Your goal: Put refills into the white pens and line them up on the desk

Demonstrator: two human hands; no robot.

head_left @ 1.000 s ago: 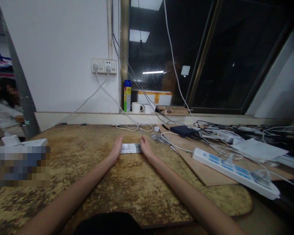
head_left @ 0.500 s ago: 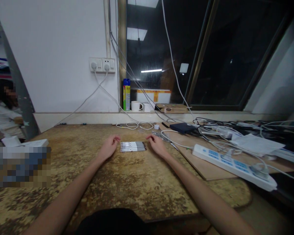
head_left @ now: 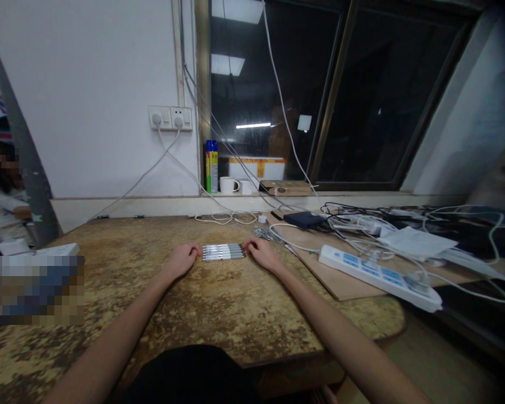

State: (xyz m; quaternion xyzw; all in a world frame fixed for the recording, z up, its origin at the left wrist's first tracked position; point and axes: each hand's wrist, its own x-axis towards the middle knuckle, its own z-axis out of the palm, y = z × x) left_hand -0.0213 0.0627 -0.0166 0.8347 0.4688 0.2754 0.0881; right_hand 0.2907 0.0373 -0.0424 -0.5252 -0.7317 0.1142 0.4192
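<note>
Several pens point(head_left: 223, 252) lie side by side in a flat row on the worn wooden table, with clear or white barrels at the left, grey sections at the right and dark right ends. My left hand point(head_left: 184, 259) rests at the left end of the row, its fingers curled in and their tips right by the pens. Opposite it, my right hand point(head_left: 261, 253) has its bent fingertips at the dark ends. No pen shows inside either hand's fingers. Whether the fingertips press on the pens is too small to tell.
A small clear plastic heap point(head_left: 267, 233) lies behind my right hand. To the right are a white power strip point(head_left: 379, 278), a brown board point(head_left: 320, 275), a black box point(head_left: 305, 219) and tangled cables. A mug point(head_left: 228, 185) and spray can point(head_left: 211, 167) stand on the sill. A person sits far left.
Both hands have come in closer to the ends of the pen row, with their fingers more curled. The whole view has shifted slightly; the pens keep their row.
</note>
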